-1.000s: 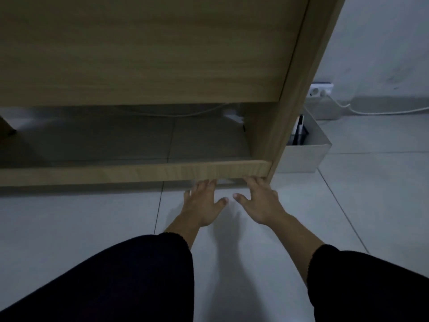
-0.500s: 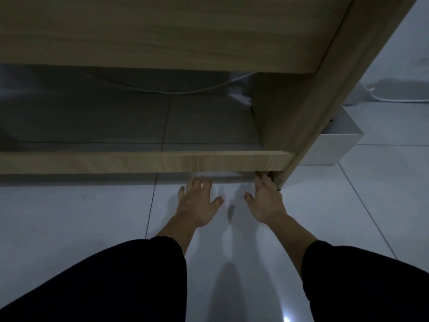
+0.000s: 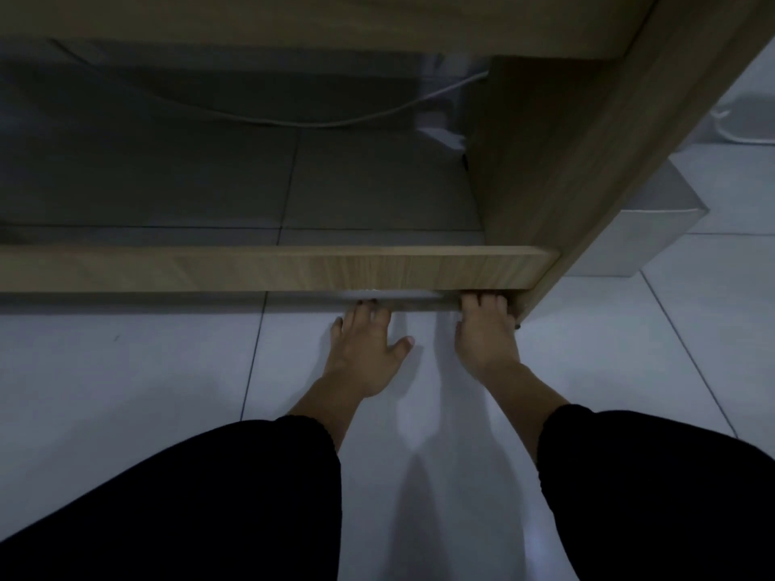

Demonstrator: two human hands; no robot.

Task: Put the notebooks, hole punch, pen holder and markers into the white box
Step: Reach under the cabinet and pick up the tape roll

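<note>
Under desk rail (image 3: 272,272) | 2 hands, left (image 3: 362,350), right (image 3: 486,341) | fingers spread, empty | 1 white box (image 3: 637,241)

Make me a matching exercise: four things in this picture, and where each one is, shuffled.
Things:
1. left hand
2. right hand
3. white box
4. white cable

Places:
A. on the floor under the desk, at the back
B. fingertips under the wooden rail, by the desk's side panel
C. flat on the floor tile, thumb spread
D. beyond the desk's side panel, partly hidden

Pairs: 1-C, 2-B, 3-D, 4-A
</note>
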